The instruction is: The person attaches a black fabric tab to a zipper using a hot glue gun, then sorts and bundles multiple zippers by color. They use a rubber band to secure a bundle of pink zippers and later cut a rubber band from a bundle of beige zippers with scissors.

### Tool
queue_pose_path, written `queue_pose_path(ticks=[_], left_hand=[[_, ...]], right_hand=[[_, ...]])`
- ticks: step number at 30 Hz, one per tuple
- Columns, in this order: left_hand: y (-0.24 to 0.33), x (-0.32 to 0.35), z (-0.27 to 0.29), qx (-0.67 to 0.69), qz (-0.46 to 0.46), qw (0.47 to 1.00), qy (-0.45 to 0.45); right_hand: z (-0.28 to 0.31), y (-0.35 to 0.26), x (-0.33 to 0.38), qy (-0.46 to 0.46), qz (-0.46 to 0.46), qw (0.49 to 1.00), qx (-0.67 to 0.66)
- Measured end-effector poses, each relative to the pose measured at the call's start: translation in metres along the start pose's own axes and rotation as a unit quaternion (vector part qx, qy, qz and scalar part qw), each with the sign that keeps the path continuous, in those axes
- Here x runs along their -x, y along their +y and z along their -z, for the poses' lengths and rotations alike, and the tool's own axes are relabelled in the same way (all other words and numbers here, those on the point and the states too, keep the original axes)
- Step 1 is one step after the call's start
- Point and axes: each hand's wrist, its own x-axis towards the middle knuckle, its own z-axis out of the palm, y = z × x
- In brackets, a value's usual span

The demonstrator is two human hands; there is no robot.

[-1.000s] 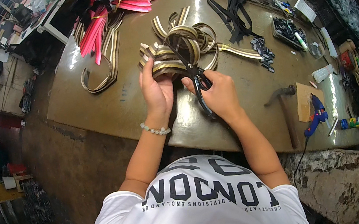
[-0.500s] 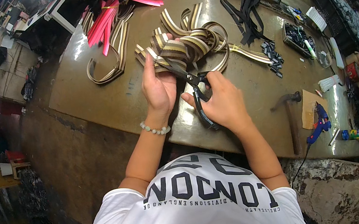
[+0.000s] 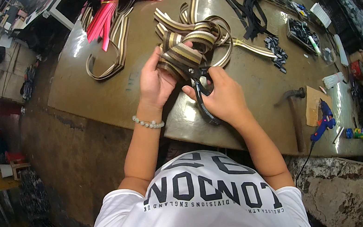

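Observation:
A bundle of brown, gold and white striped webbing straps point(image 3: 185, 52) lies partly looped over the table in front of me. My left hand point(image 3: 157, 83) is closed round its near end, thumb on the left side and fingertips showing beyond the folds. My right hand point(image 3: 222, 94) grips black-handled scissors point(image 3: 200, 93) with the handles spread apart. The scissors' blades reach in among the strap folds beside my left hand, and their tips are hidden there.
Pink strips point(image 3: 105, 24) and a curled striped strap point(image 3: 107, 70) lie at the far left. Black straps point(image 3: 250, 7), small black pieces point(image 3: 277, 54) and a filled tray point(image 3: 301, 32) are at the right. Nearer stand a hammer point(image 3: 297, 119) and a blue glue gun point(image 3: 324, 124).
My left hand has shifted slightly left, and the near strap ends are gathered closer to its palm. The scissors have moved a little up and deeper among the folds.

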Motion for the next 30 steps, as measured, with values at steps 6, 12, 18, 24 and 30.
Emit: queue_pose_path(ticks=[6, 12, 18, 24, 30], left_hand=[[-0.018, 0.006, -0.010, -0.081, -0.129, 0.988, 0.034], [-0.026, 0.005, -0.013, -0.107, -0.160, 0.978, 0.082], [-0.028, 0.006, -0.009, -0.013, -0.146, 0.981, 0.131], [-0.023, 0.022, 0.013, 0.145, -0.151, 0.970, 0.120], [-0.030, 0.001, 0.016, 0.133, 0.021, 0.970, 0.201]], right_hand=[[-0.004, 0.000, 0.001, 0.079, 0.079, 0.989, 0.098], [-0.012, 0.009, 0.002, 0.087, 0.127, 0.984, 0.095], [-0.007, 0.008, 0.002, 0.023, 0.104, 0.990, 0.095], [0.056, 0.025, -0.011, -0.081, 0.094, 0.991, -0.053], [0.046, 0.033, -0.017, 0.089, -0.018, 0.995, 0.048]])
